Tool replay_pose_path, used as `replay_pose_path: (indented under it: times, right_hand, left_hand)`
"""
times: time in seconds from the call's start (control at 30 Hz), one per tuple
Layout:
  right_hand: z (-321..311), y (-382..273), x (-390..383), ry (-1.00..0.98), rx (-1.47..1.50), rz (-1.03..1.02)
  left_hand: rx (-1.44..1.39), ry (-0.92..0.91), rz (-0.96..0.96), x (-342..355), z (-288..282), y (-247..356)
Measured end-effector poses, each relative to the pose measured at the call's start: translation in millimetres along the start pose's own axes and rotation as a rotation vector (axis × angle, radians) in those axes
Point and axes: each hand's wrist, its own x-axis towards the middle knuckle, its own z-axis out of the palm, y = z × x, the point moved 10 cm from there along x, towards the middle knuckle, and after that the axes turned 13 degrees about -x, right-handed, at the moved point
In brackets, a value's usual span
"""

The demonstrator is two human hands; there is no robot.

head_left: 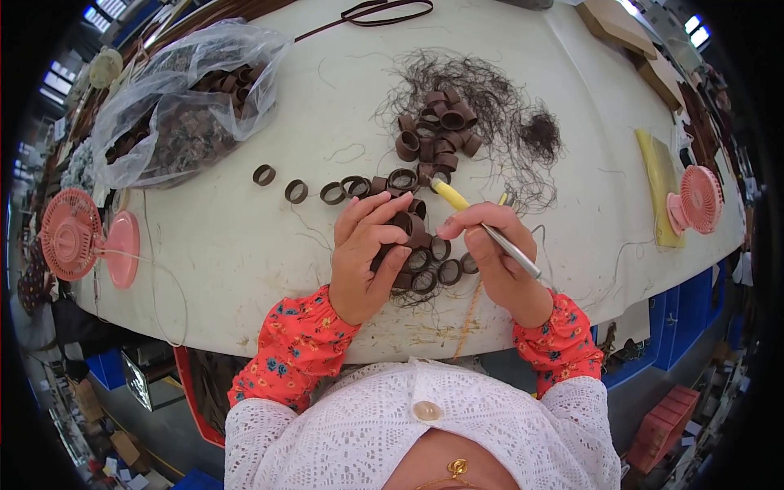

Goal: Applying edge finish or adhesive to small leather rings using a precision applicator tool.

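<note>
My left hand [363, 257] has its fingers curled round a brown ring [412, 230] among loose rings [441, 269] on the white table. My right hand [510, 261] holds a slim tool [453, 194] with a yellow part and a metal shaft, its yellow end pointing up-left over the rings. A pile of brown rings [449, 122] lies beyond my hands, amid tangles of fine dark threads [539, 139]. A few more rings [296, 190] lie in a loose row to the left.
A clear plastic bag [175, 131] of brown rings lies at the back left. Pink fans stand at the left [72, 234] and right [698, 198]. A yellow pad [657, 180], cardboard pieces [604, 24] and a dark looped strip [384, 11] lie round the table's edges. Blue crates [678, 310] sit below.
</note>
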Motion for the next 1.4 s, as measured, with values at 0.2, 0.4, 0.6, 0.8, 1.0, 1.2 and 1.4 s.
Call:
replay_pose_path:
  times: [0.2, 0.4, 0.6, 0.8, 1.0, 1.2, 1.4]
  right_hand:
    - [17.7, -21.6, 0.5, -0.031, -0.108, -0.235]
    - [26.7, -18.4, -4.9, -0.104, -0.150, -0.259]
    - [15.7, -8.5, -0.4, -0.060, -0.194, -0.138]
    - [14.6, -15.4, -0.6, -0.027, -0.252, -0.215]
    - [13.1, -19.1, -0.7, -0.016, -0.322, -0.290]
    - [15.2, -18.9, 0.2, -0.028, -0.316, -0.296]
    - [17.3, -15.2, -2.8, -0.018, -0.317, -0.266]
  left_hand:
    - [-0.312, -0.049, -0.069, -5.9, 3.9, -6.7]
    - [-0.243, -0.051, -0.163, -11.3, 4.5, -19.6]
    - [-0.613, 0.102, -0.432, -20.9, 5.1, -34.7]
    - [-0.331, 0.015, -0.156, -6.8, -4.1, -12.7]
    - [-0.137, 0.019, -0.105, -4.4, -3.2, -4.5]
    - [-0.066, 0.062, -0.068, -4.6, -7.5, -4.2]
    - [-0.419, 0.109, -0.247, -7.8, -1.3, -20.4]
